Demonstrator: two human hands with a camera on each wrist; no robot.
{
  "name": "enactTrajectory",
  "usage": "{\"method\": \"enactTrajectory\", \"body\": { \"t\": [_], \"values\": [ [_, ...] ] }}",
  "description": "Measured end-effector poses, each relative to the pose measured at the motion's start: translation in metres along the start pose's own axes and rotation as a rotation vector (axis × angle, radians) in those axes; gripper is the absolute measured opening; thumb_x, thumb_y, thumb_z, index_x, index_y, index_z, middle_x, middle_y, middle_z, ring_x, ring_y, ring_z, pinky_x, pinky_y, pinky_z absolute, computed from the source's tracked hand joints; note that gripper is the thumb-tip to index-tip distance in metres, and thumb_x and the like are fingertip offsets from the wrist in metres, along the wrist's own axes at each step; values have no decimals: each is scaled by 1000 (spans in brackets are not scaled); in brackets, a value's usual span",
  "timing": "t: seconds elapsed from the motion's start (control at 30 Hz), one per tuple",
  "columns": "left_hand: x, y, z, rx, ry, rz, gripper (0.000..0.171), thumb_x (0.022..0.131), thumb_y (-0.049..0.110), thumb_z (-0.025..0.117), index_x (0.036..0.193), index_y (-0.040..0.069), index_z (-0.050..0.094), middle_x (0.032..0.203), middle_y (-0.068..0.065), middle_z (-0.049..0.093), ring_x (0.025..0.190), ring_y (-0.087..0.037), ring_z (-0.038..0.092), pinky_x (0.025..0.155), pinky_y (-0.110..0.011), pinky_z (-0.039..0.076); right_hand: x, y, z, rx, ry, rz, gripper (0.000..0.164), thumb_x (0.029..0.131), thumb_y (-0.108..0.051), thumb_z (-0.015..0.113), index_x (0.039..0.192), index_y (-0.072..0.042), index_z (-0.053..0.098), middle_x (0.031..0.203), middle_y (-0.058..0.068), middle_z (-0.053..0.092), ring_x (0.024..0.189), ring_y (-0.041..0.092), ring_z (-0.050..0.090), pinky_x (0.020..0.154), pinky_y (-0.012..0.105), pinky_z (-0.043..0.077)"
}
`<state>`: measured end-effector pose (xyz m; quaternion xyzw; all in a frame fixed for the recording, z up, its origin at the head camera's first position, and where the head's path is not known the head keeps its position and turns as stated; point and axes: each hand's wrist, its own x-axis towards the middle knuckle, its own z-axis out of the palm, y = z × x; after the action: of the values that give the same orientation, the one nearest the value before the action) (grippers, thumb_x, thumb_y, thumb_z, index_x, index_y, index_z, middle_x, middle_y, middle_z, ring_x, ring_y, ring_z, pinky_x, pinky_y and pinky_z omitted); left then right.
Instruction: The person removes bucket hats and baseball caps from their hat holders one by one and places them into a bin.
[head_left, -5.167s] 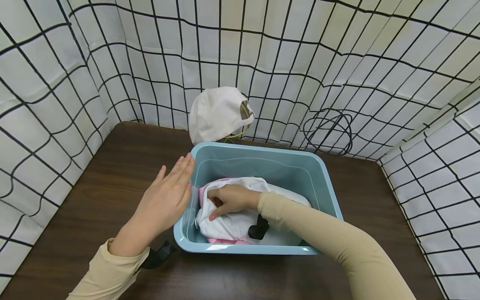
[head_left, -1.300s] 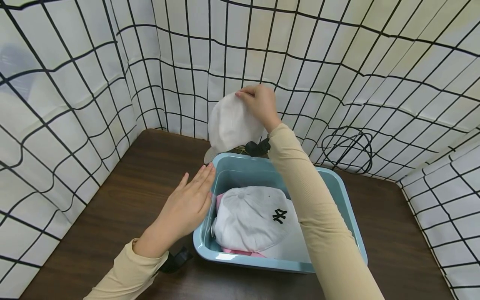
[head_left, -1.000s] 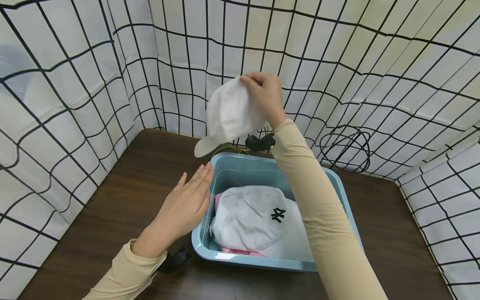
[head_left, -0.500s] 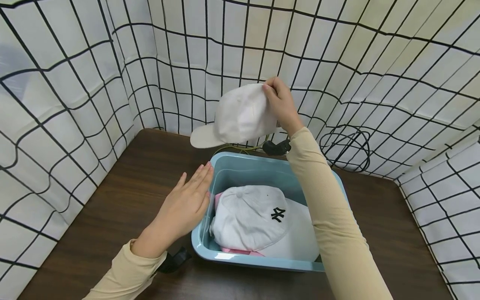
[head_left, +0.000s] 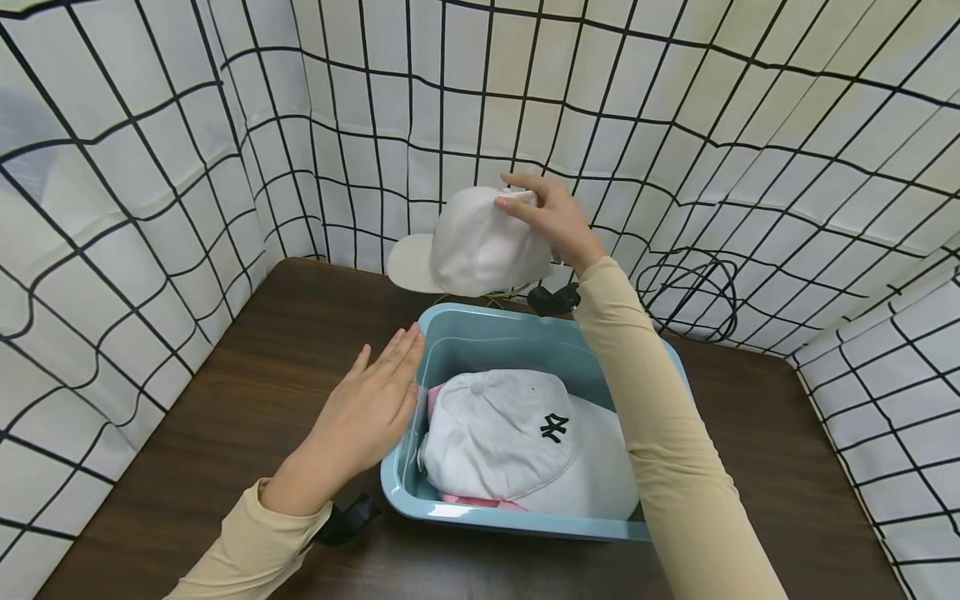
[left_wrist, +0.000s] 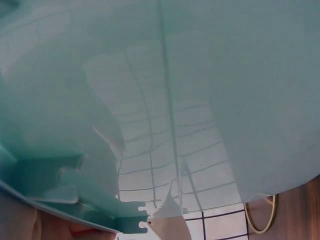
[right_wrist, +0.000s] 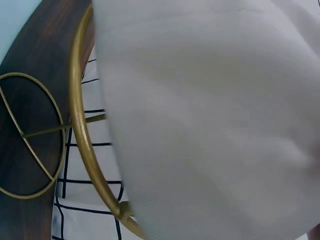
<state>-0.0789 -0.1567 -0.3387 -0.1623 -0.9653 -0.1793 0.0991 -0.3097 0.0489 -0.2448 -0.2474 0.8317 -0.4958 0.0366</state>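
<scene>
In the head view a white cap [head_left: 476, 242] sits over a gold wire stand [right_wrist: 82, 110], its brim pointing left. My right hand [head_left: 551, 217] is at the top back of this cap, index finger extended and thumb apart from it, fingertips right at the fabric. White fabric fills most of the right wrist view beside the stand's ring. My left hand [head_left: 375, 400] lies flat with straight fingers against the left rim of a light blue plastic basin [head_left: 517, 325]. Inside the basin lies another white cap [head_left: 495, 433] with a black NY logo, brim to the right, over something pink [head_left: 480, 502].
The basin stands on a dark wooden table [head_left: 255, 367]. White-backed black wire grid panels [head_left: 360, 108] enclose the back and sides. A coil of black cable [head_left: 693, 296] hangs on the back panel, right of the stand.
The right hand leaves the basin's cap and moves to the cap at the back. That cap is lifted, turned so its brim points left, and lowered; the pinch loosens. The left hand stays at the rim.
</scene>
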Motion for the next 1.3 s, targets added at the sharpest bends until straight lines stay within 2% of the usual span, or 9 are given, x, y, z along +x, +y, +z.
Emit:
{"method": "enactTrajectory", "body": {
  "t": [0.13, 0.2, 0.27, 0.33, 0.37, 0.63, 1.03, 1.2, 1.3],
  "values": [
    [0, 0, 0, -2, 2, 0, 55, 96, 19, 45, 144, -5, 31, 150, -16, 28, 139, -31, 25, 108, -58, 19, 2, -1, 1, -88, 8, 43, 52, 81, -26, 75, 129, -11, 60, 130, 3, 57, 105, 13, 53, 87, 34, 48],
    [0, -1, -1, -2, 2, -1, 55, 96, 18, 45, 144, -5, 31, 150, -16, 28, 139, -31, 25, 108, -58, 19, 3, 0, 3, -133, 8, 42, 47, 80, -22, 76, 124, -10, 64, 102, 4, 64, 87, 10, 52, 74, 25, 46],
    [0, -1, -1, -2, 3, -1, 55, 96, 18, 45, 144, -5, 31, 150, -16, 28, 139, -31, 25, 108, -58, 19, 4, 1, 4, -171, 11, 33, 42, 80, -19, 77, 119, -8, 67, 79, 3, 56, 74, 10, 44, 63, 22, 38],
    [0, -2, -1, -3, 3, -1, 55, 96, 18, 45, 144, -5, 31, 150, -16, 27, 139, -30, 25, 108, -58, 19, 5, 1, 7, -191, 12, 12, 39, 79, -16, 77, 116, -5, 67, 69, 1, 43, 68, 11, 36, 59, 23, 31],
    [0, -2, -1, -3, 2, -1, 55, 96, 18, 45, 144, -5, 31, 151, -16, 27, 139, -30, 25, 108, -58, 19, 5, 1, 8, -193, 13, 5, 38, 79, -14, 77, 115, -4, 67, 68, 2, 39, 66, 12, 35, 59, 24, 30],
    [0, -2, 0, -11, 3, 2, 55, 96, 18, 45, 144, -5, 31, 151, -16, 27, 139, -31, 25, 108, -58, 19, 9, -5, 12, -227, 21, 7, 31, 79, -10, 76, 105, -4, 60, 73, 3, 43, 69, 13, 40, 61, 25, 34],
    [0, -3, 0, -1, 14, 13, 54, 96, 18, 45, 143, -6, 32, 150, -17, 28, 138, -31, 26, 108, -58, 20, 9, -20, 9, -191, 87, -75, 24, 81, -11, 74, 98, -6, 58, 79, 2, 43, 76, 12, 42, 65, 23, 36],
    [0, -3, 1, 2, 17, 20, 53, 96, 17, 44, 143, -6, 33, 150, -16, 28, 139, -30, 26, 108, -58, 20, 9, -22, 11, -154, 116, -58, 23, 84, -14, 72, 98, -8, 55, 81, 2, 44, 80, 12, 43, 69, 22, 38],
    [0, -2, 1, 2, 16, 19, 53, 96, 17, 44, 143, -6, 32, 150, -16, 28, 139, -30, 26, 108, -58, 20, 10, -22, 11, -124, 138, -12, 21, 87, -17, 68, 101, -8, 55, 85, 2, 50, 83, 13, 46, 73, 23, 41]
  ]
}}
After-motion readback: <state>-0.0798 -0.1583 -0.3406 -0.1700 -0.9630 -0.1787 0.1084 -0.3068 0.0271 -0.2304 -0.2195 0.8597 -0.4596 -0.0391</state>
